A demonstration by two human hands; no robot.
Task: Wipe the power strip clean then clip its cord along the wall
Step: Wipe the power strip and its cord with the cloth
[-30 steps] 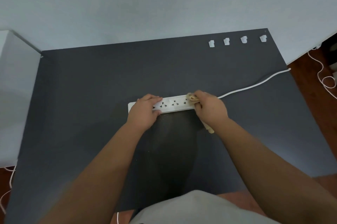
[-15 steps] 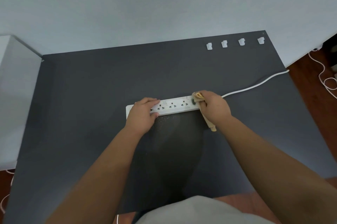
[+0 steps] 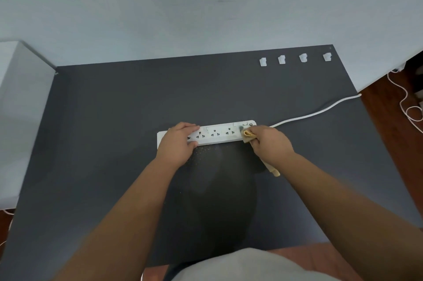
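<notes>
- Looking down from the head camera, a white power strip (image 3: 215, 133) lies flat on a dark grey tabletop (image 3: 103, 132), near the middle, with its length running left to right.
- The left hand (image 3: 178, 143) grips the left end of the strip, fingers curled over the far edge and thumb on the near edge.
- The right hand (image 3: 270, 143) is clamped around a folded tan cloth (image 3: 248, 136), pressing its front corner against the right end of the strip, just beside a round switch.
- A tail of the cloth pokes out below the right wrist, resting on the table.
- Three outlet groups show on the bare stretch of strip between the two hands.
- Fine pale specks dot the tabletop just in front of the strip.
- The white cord (image 3: 318, 112) leaves the strip's right end and curves across the table to its right edge.
- Four small white cord clips (image 3: 263, 62) sit in a row near the table's far right corner, close to the pale wall (image 3: 206, 6).
- A thin white cable (image 3: 405, 100) lies looped on the wooden floor to the right.
</notes>
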